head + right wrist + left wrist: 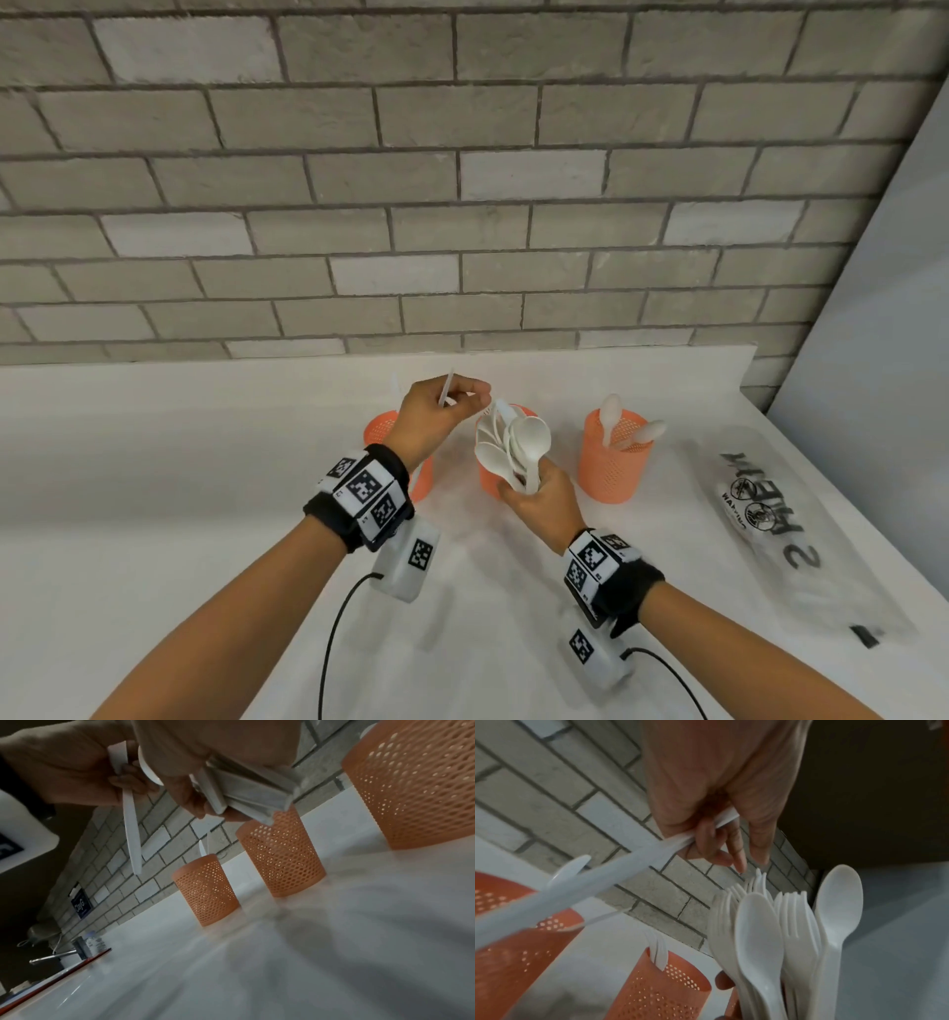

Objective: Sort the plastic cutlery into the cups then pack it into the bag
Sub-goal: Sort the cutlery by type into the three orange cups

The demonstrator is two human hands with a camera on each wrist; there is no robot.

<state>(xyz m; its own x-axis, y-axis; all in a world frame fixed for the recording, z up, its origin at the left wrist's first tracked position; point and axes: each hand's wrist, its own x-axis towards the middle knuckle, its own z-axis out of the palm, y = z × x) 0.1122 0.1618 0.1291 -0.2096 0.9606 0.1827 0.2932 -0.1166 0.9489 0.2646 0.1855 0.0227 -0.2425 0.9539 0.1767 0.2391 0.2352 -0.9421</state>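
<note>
Behind: grey brick wall [462, 180]; white counter [154, 488].

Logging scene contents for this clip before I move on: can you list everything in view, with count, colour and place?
Perforated cups: three, orange, upright in a row on the counter; the left one partly hidden behind the left hand.
Spoons in the right cup: about three, white.
Forks in the middle cup: a few, white.
Knife: one, white, pinched in the left hand.
Cutlery bundle: white spoons and forks, number unclear, gripped by the handles in the right hand.
Plastic bag: one, clear with black print, flat on the counter at right.
Counter: white.
Brick wall: grey.
Left hand: raised over the left cup.
Right hand: before the middle cup.
</note>
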